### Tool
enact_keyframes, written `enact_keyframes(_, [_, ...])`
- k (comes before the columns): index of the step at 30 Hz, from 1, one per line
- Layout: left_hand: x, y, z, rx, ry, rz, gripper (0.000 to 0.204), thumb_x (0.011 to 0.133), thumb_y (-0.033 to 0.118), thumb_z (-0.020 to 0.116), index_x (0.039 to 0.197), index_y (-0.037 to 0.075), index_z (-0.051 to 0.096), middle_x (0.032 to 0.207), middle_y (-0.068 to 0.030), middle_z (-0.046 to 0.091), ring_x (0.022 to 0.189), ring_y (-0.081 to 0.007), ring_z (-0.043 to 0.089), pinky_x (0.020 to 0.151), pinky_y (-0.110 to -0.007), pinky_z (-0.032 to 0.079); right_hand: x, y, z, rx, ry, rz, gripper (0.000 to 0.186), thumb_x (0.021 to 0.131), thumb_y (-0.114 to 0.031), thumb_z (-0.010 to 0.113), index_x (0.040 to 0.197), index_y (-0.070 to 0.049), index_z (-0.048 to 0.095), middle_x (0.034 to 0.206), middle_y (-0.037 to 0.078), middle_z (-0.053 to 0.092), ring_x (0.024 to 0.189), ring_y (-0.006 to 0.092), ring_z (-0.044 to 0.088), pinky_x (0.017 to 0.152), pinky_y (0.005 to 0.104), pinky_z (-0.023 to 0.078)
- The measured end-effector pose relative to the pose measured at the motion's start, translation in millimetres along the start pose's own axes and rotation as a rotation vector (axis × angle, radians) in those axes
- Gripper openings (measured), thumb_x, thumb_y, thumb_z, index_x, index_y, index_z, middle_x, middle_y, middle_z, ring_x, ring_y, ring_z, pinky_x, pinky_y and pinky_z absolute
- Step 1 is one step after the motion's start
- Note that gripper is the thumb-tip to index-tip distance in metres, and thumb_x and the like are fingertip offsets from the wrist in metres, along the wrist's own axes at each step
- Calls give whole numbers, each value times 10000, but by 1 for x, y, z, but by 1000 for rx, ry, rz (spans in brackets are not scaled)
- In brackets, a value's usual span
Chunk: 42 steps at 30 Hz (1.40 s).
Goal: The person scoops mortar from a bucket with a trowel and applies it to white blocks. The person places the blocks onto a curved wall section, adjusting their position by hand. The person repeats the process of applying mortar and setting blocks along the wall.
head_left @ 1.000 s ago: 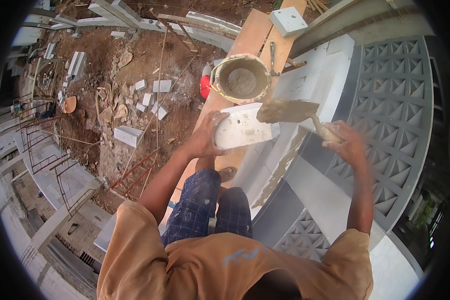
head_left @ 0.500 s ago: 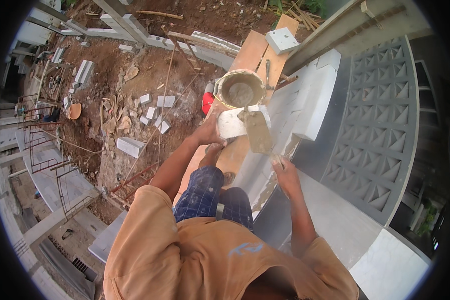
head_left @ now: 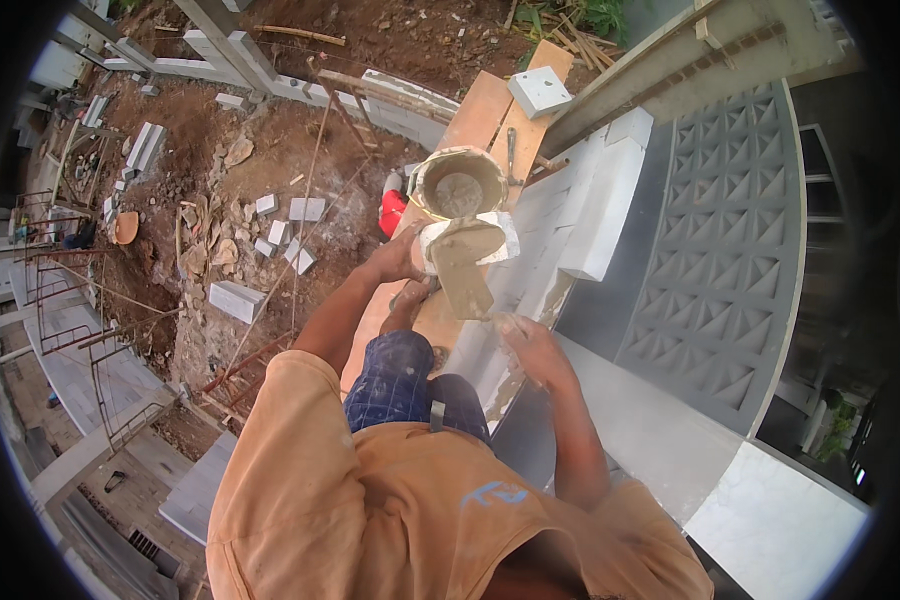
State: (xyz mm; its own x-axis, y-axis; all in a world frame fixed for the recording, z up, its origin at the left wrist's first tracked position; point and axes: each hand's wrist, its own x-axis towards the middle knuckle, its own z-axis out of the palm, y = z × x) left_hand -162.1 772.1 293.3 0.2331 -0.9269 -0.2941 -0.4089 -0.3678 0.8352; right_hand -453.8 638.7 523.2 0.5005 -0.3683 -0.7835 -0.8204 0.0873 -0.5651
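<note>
My left hand (head_left: 398,256) grips the near-left side of a white lightweight block (head_left: 503,243), which is tilted against the bucket's near side. Grey mortar (head_left: 470,240) lies across the block's upper face. In my right hand (head_left: 532,350), closed round its handle, is a trowel whose mortar-coated blade (head_left: 463,288) overlaps the block's near edge. Just beyond the block, a bucket (head_left: 422,192) holds wet grey mortar. My right fingers are slightly blurred.
Wooden planks (head_left: 473,112) under my feet carry a hammer (head_left: 511,148) and another white block (head_left: 540,92). To the right runs a white block wall (head_left: 610,215), beside a grey patterned panel (head_left: 710,270). Earth with loose blocks (head_left: 236,300) lies lower on the left, near metal scaffolding (head_left: 65,270).
The trowel has turned and moved left and toward me over the block. Mortar that was on its tip is now spread on the block's face. The whole view has shifted slightly.
</note>
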Motion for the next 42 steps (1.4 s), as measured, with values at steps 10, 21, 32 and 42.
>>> enact_keyframes(10, [-2, 14, -8, -27, -34, -30, 1221, 592, 294, 957, 1563, 76, 250, 1574, -211, 375, 1450, -373, 393, 1193, -418, 355, 69, -43, -74, -265, -191, 51, 472, 1015, -430, 593, 1253, -27, 657, 827, 49, 642, 624, 130, 581, 600, 308, 513])
enact_keyframes(21, [-8, 10, -1, 8, 26, -59, 1259, 579, 329, 967, 1571, 78, 235, 1561, -217, 398, 1443, -386, 403, 1187, -424, 362, -12, 8, -38, -603, 79, -19, 528, 966, -400, 617, 1363, -51, 615, 1264, 245, 661, 1204, 425, 606, 1006, 472, 476])
enact_keyframes(32, [0, -5, 0, 17, -33, -79, 1306, 570, 270, 981, 1591, 85, 188, 1582, -219, 376, 1441, -367, 420, 1178, -444, 372, -8, 79, 31, -295, 318, -17, 557, 984, -384, 604, 1432, -59, 544, 1251, 277, 656, 1187, 452, 608, 1004, 481, 477])
enact_keyframes(42, [4, -12, -11, 80, -183, -81, 1238, 672, 94, 862, 1626, 145, 74, 1614, -239, 305, 1443, -406, 396, 1182, -453, 368, 13, 84, 97, -248, 318, -129, 547, 974, -404, 608, 1395, -58, 568, 1172, 264, 682, 1125, 470, 627, 933, 502, 499])
